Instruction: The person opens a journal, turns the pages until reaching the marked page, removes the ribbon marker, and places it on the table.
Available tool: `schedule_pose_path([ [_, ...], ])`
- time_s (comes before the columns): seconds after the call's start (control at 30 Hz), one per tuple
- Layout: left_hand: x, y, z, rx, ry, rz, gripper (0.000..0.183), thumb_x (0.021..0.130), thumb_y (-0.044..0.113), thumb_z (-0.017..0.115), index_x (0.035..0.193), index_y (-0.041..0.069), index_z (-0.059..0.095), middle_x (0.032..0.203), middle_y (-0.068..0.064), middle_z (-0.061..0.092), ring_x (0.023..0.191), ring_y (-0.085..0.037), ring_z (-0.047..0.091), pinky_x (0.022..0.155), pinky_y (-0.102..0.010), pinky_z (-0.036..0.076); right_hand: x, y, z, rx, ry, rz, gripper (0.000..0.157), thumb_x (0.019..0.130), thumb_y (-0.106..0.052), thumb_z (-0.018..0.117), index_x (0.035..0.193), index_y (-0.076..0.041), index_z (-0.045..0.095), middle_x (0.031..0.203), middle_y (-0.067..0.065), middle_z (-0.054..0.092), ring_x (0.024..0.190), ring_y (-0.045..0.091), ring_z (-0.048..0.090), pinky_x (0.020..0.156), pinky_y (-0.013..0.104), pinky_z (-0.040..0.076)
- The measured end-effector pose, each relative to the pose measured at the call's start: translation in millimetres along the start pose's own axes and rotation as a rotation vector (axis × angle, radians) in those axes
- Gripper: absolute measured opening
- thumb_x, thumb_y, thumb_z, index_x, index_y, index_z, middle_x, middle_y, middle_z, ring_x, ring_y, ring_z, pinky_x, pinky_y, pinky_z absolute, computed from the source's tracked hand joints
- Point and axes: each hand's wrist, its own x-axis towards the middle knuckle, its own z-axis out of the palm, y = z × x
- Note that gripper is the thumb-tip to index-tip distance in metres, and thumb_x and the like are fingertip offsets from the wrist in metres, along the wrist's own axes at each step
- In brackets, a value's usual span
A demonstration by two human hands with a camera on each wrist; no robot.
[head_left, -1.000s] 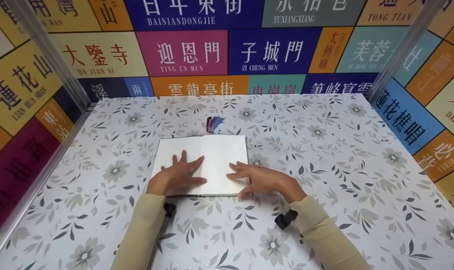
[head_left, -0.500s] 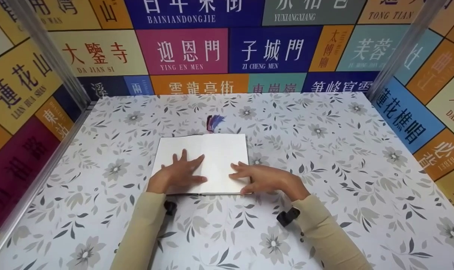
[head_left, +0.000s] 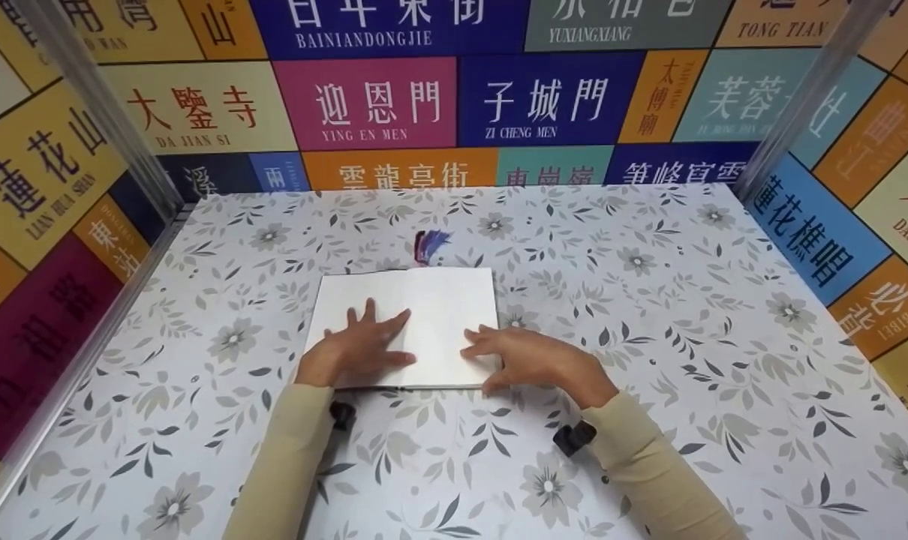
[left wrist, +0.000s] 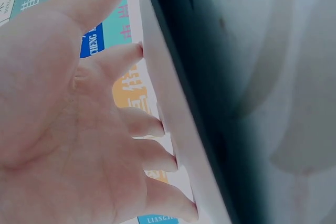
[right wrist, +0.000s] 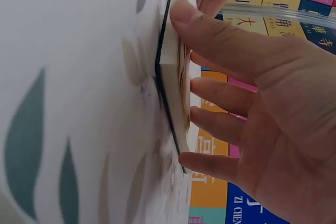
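Observation:
An open notebook (head_left: 446, 300) with blank white pages lies on the table. My left hand (head_left: 358, 346) rests on the left page, fingers spread wide and thumb near the fold. In the left wrist view its fingertips meet the page above the dark cover edge (left wrist: 181, 82). My right hand (head_left: 529, 356) is at the right page's outer edge. The right wrist view has its fingers laid straight on the top page, while the thumb (right wrist: 186, 14) touches the side of the page block (right wrist: 169, 77) near the corner.
The table (head_left: 649, 315) carries a white cover with grey flowers and leaves. Just behind the notebook's fold lies a small blue, purple and dark-red tuft (head_left: 431, 244). Colourful printed panels (head_left: 379, 105) enclose the back and sides, with clear corner strips (head_left: 109, 105).
The right hand has shifted slightly to the right along the page's outer edge. The left hand and the notebook stay nearly as they were.

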Motion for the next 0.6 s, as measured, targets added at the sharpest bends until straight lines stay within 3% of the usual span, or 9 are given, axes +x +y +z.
schedule_pose_path([
  [0.13,-0.5,-0.7,-1.0,-0.014,-0.001,0.003,0.081,0.096,0.063,0.049,0.161,0.035,0.01,0.165,-0.026,-0.013,0.15,-0.055,-0.008,0.109,-0.084,0.004,-2.7,-2.7,-3.8,-0.008,-0.011,-0.026,0.038,0.097,-0.019,0.066,0.134,-0.01,0.064,0.157,0.011,0.041,0.151,0.032,0.032,0.125,0.048,0.025],
  [0.2,-0.6,-1.6,-1.0,-0.017,0.002,0.018,0.081,0.096,0.062,0.05,0.162,0.034,0.01,0.164,-0.028,-0.013,0.15,-0.056,-0.008,0.109,-0.085,0.005,-3.4,-2.6,-4.2,-0.045,0.016,-0.062,0.029,0.1,-0.017,0.06,0.126,-0.01,0.07,0.149,0.012,0.054,0.14,0.03,0.051,0.118,0.044,0.039],
  [0.27,-0.7,-2.6,-1.0,-0.02,0.006,0.032,0.082,0.097,0.061,0.05,0.162,0.032,0.011,0.164,-0.029,-0.013,0.15,-0.057,-0.008,0.108,-0.086,0.005,-2.5,-2.8,-4.2,-0.076,0.052,-0.097,0.024,0.102,-0.016,0.055,0.114,-0.008,0.075,0.127,0.014,0.07,0.109,0.024,0.069,0.097,0.035,0.054],
  [0.3,-0.7,-3.0,-0.9,-0.023,0.007,0.038,0.082,0.097,0.061,0.05,0.162,0.031,0.011,0.164,-0.029,-0.013,0.149,-0.057,-0.008,0.107,-0.086,0.005,-1.8,-2.8,-3.9,-0.088,0.072,-0.106,0.023,0.102,-0.016,0.055,0.108,-0.009,0.076,0.116,0.011,0.074,0.092,0.019,0.069,0.084,0.029,0.055],
  [0.37,-0.6,-3.4,-0.8,-0.027,0.004,0.043,0.082,0.097,0.061,0.05,0.162,0.032,0.01,0.164,-0.029,-0.014,0.149,-0.058,-0.009,0.107,-0.086,0.005,0.2,-2.5,-2.9,-0.107,0.108,-0.128,0.019,0.1,-0.013,0.057,0.098,-0.009,0.075,0.091,0.006,0.074,0.068,0.01,0.057,0.065,0.023,0.046],
  [0.47,-0.6,-2.8,-0.9,-0.026,-0.003,0.035,0.082,0.097,0.062,0.049,0.162,0.033,0.009,0.164,-0.028,-0.015,0.149,-0.057,-0.01,0.108,-0.086,0.004,2.0,-2.3,-1.7,-0.105,0.133,-0.123,0.012,0.097,-0.01,0.062,0.091,-0.011,0.072,0.08,-0.002,0.07,0.063,0.003,0.049,0.061,0.018,0.042],
  [0.6,-0.7,-1.4,-0.7,-0.017,0.0,0.027,0.081,0.097,0.062,0.048,0.162,0.033,0.009,0.164,-0.028,-0.014,0.15,-0.057,-0.009,0.108,-0.085,0.005,1.9,0.8,-0.5,-0.013,0.164,-0.097,0.007,0.092,-0.009,0.068,0.093,-0.009,0.075,0.089,0.002,0.077,0.073,0.009,0.061,0.067,0.019,0.048],
])
